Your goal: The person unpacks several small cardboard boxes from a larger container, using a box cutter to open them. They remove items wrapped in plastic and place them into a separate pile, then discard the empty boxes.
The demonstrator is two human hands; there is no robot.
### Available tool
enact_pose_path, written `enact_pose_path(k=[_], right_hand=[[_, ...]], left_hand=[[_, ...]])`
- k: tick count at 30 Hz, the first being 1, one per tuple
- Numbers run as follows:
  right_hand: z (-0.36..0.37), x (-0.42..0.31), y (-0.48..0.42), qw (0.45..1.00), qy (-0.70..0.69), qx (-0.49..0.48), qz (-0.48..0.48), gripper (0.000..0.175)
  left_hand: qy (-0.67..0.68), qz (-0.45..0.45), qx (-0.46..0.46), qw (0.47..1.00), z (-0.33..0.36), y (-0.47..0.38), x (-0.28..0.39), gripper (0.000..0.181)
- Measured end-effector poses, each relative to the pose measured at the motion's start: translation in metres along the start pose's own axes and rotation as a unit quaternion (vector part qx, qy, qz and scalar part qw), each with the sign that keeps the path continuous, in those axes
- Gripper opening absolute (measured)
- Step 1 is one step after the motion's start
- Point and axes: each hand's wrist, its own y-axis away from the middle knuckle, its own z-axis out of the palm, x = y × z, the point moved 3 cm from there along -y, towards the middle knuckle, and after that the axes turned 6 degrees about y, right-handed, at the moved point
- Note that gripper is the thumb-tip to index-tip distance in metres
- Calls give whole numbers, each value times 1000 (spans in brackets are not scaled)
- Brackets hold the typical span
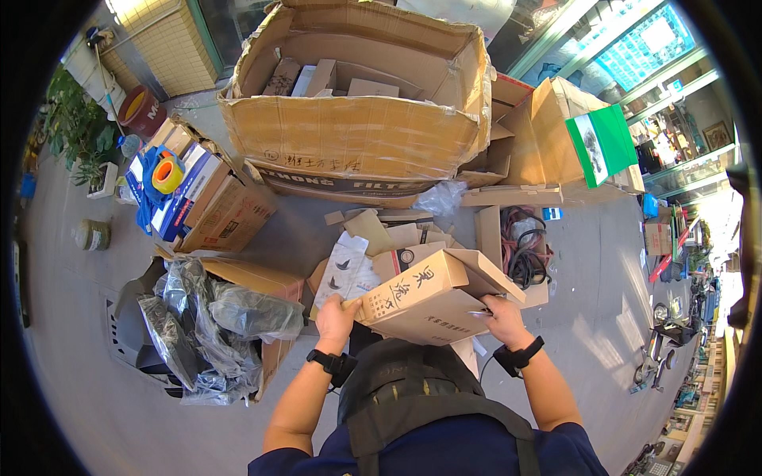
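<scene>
Between my hands is a flat cardboard box (417,303), tilted, with dark handwriting and print on it. At its left corner, the fingers and thumb of my left hand (334,321) grip the edge. My right hand (505,321) grasps the other end, below a raised end flap (485,271). Something small and pale shows at the right fingertips, too small to identify. Just beyond the box lies a pile of flattened cardboard pieces (411,238), among them a white printed sheet (342,268). Both wrists wear black straps.
A large, worn cardboard carton (357,131) with smaller boxes inside stands ahead. Left are a carton (229,217) topped by an orange tape roll (168,174), and plastic-wrapped parts (202,321). Tangled cables (524,244) fill a box at right, near a green box (601,146).
</scene>
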Motion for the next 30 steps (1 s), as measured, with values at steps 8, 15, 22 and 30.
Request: enact_pose_path(k=[8,15,22,30], right_hand=[[80,80,-42,945,-197,-34,260,42],[114,100,-9,949,-57,-47,307,34],[128,108,75,944,-70,-72,313,29],[144,147,123,912,-34,-125,389,27]], left_hand=[[161,-23,30,986,4,-34,-32,40],[173,-41,-150,973,19,-1,-38,28],[207,-85,-177,959,8,30,-77,29],[219,-126,-174,952,2,32,-88,23]])
